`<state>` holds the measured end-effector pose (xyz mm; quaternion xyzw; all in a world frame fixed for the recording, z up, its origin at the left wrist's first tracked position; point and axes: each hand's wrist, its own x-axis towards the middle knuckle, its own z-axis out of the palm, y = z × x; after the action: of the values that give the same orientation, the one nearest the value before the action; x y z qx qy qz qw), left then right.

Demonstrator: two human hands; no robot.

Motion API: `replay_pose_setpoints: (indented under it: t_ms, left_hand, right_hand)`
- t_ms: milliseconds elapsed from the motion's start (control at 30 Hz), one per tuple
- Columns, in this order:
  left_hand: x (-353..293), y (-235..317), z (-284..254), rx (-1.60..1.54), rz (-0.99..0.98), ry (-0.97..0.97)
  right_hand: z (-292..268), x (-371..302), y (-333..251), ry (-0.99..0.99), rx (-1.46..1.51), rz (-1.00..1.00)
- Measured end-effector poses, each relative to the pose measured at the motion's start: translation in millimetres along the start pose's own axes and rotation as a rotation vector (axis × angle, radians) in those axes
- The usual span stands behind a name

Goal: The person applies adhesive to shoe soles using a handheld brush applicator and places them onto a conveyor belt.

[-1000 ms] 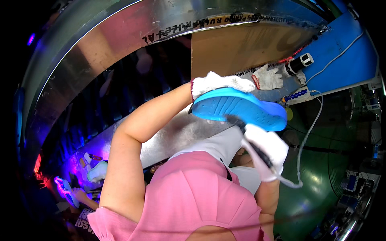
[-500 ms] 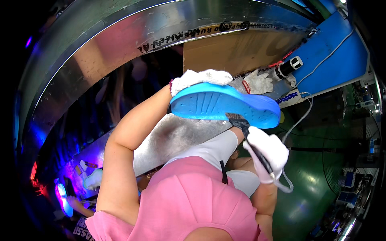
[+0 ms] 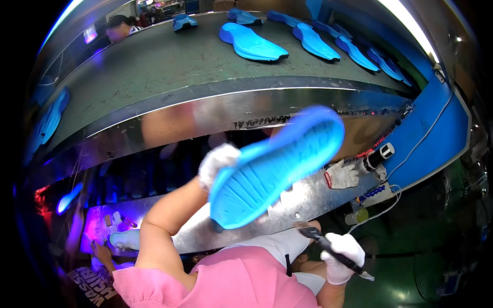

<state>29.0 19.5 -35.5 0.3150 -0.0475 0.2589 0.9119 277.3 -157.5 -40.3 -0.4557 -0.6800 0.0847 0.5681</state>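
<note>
**Hands: sole raised, brush low**

The gloved left hand [image 3: 218, 163] is closed on a blue shoe sole [image 3: 277, 167], tilted, tread toward the camera, above the metal bench edge [image 3: 308, 197]. The gloved right hand [image 3: 343, 255] is wrapped around a dark brush [image 3: 321, 239] near the lap. More blue soles [image 3: 251, 43] lie on the conveyor belt [image 3: 154, 66].

Shoe factory line: conveyor belt [image 3: 169, 66] of blue soles [image 3: 251, 43].

Grey-green conveyor belt [image 3: 169, 66] far, blue soles [image 3: 251, 43] lying on it, shiny metal edge [image 3: 215, 115], green floor [image 3: 441, 226] right, purple light near left.
</note>
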Motion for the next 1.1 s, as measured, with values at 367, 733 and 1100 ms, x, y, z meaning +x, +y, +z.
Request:
replay_pose_setpoints:
  t_ms: [367,733,1100]
  left_hand:
    - [19.0,47.2,46.3,0.476,0.49,0.176]
    - [125.4,125.9,77.9,2.81,-0.356,0.512]
    - [-196.5,243.6,66.3,2.607,-0.193,2.245]
  right_hand:
    - [13.6,-8.7,29.6,0.132,0.195,0.157]
    - [14.8,-22.1,28.2,0.116,0.223,0.205]
    - [29.8,-19.2,31.0,0.141,0.301,0.315]
